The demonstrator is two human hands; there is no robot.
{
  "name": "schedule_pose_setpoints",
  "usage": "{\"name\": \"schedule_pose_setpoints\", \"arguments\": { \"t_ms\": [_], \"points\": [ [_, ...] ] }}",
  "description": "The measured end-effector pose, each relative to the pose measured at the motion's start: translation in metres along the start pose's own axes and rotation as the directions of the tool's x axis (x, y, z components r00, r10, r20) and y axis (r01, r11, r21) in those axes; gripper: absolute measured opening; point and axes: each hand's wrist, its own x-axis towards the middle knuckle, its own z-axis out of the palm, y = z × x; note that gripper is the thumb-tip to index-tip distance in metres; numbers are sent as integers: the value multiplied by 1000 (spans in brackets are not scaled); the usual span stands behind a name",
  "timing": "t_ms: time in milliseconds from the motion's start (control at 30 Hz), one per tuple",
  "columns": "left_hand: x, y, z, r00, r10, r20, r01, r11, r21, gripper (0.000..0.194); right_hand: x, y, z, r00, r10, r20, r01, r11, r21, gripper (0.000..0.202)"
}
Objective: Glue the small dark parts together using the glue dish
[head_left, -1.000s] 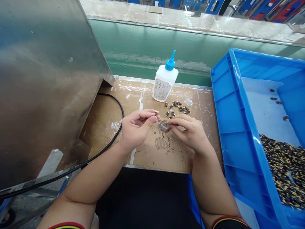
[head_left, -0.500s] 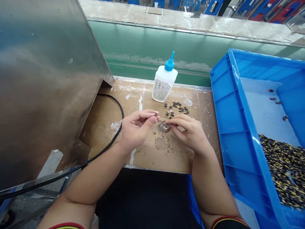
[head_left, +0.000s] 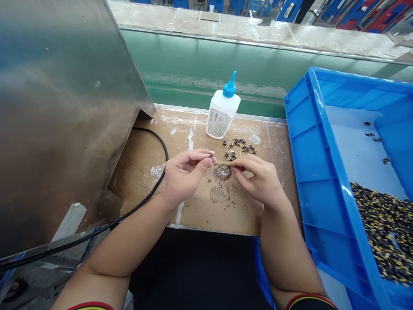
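Observation:
Between thumb and fingertips, my left hand (head_left: 185, 174) pinches a small dark part (head_left: 211, 155). My right hand (head_left: 258, 176) is closed in a pinch at the rim of a small clear dish (head_left: 222, 172); a tiny dark piece (head_left: 229, 167) shows at its fingertips, too small to name. The dish sits on the brown cardboard (head_left: 200, 215) and seems to hold clear liquid. Behind the hands lie several small black and brass-coloured parts (head_left: 248, 148). A white squeeze bottle (head_left: 223, 114) with a blue nozzle stands upright beyond them.
A blue bin (head_left: 297, 146) on the right holds a heap of black-and-yellow parts (head_left: 383, 234). A metal housing (head_left: 64, 107) rises on the left, with a black cable (head_left: 164, 148) curving across the cardboard. A green strip (head_left: 180, 64) runs behind the bench.
My right hand has shifted slightly to the right, from over the clear dish to its rim. My left hand stays in place with its small part.

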Motion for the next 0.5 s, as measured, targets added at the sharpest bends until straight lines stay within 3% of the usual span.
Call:
{"name": "schedule_pose_setpoints", "arguments": {
  "t_ms": [500],
  "points": [
    [-1, -1, -1, 1000, 3, 6, -3, 1000, -12, 9, -3, 7, 2, 996, 87, -21, -88, 994, -57, 14]
  ]
}}
